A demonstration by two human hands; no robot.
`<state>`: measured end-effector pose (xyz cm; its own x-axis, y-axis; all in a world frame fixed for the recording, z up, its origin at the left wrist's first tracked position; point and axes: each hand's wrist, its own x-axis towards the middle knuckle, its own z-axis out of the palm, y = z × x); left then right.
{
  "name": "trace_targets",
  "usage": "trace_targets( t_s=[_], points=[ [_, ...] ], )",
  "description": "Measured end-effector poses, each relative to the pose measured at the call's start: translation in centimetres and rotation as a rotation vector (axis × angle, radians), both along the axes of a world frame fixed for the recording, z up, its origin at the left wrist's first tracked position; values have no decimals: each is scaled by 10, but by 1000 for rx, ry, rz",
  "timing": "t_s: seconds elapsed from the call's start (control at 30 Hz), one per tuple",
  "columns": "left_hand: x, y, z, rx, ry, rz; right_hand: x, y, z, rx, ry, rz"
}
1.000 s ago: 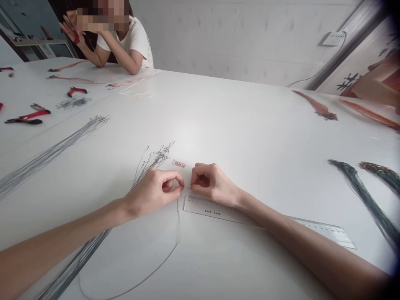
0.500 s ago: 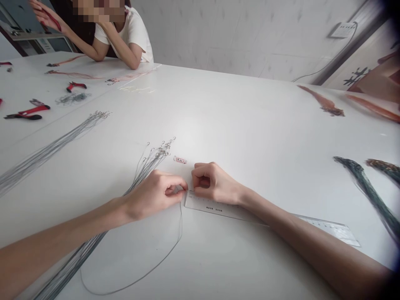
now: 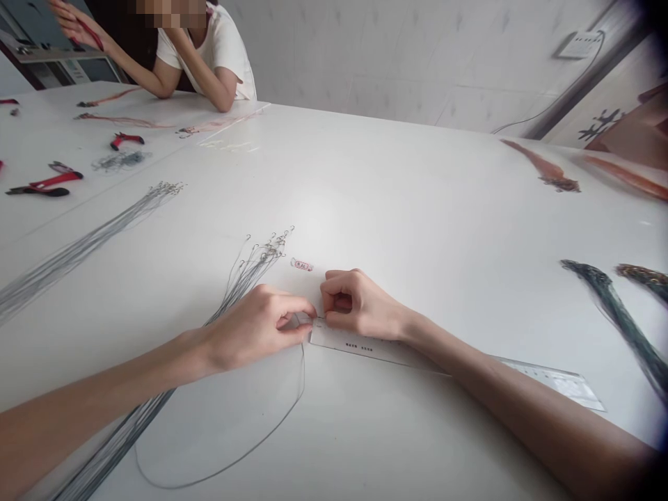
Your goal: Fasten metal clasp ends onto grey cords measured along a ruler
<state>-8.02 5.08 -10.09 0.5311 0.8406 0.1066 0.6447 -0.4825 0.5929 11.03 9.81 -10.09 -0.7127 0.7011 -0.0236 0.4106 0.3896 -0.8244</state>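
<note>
My left hand [image 3: 261, 325] pinches a thin grey cord [image 3: 302, 393] between thumb and forefinger, just off the left end of a clear ruler [image 3: 360, 347]. From there the cord hangs down in a wide loop across the white table. My right hand [image 3: 360, 306] has its fingers curled over the ruler's left end, gripping the short stretch of cord that runs between the two hands. What sits at that cord's tip is hidden by the fingers. Under my left wrist lies a bundle of grey cords with small hooks [image 3: 268, 250] at its far end.
A small wrapped packet [image 3: 301, 265] lies beyond my hands. Another hooked cord bundle [image 3: 104, 226] is at left, near red-handled pliers [image 3: 57, 181]. Dark green [image 3: 600, 292] and orange bundles [image 3: 545, 167] lie at right. Across the table a person [image 3: 224, 62] holds a red-handled tool.
My left fingertips have shifted slightly right, closer to my right hand and onto the ruler's end. The view has tilted a little; the right hand keeps its grip.
</note>
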Motion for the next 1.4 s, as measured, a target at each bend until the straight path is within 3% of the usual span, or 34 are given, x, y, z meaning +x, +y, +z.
trace_targets(
  t_s=[0.17, 0.4, 0.73, 1.0, 1.4],
  points=[
    [0, 0, 0, 15, -22, 7, 2, 2, 0, -104, 73, -8],
    [3, -2, 3, 54, -92, 125, 6, 6, 1, -297, 206, -3],
    [6, -5, 3, 150, -192, 108, 7, 8, 4, -379, 298, 29],
    [6, -5, 1, 164, -203, 82, 5, 7, 6, -367, 271, 48],
    [6, -4, -2, 89, -74, 129, 2, 4, 3, -106, 81, 62]
  ],
)
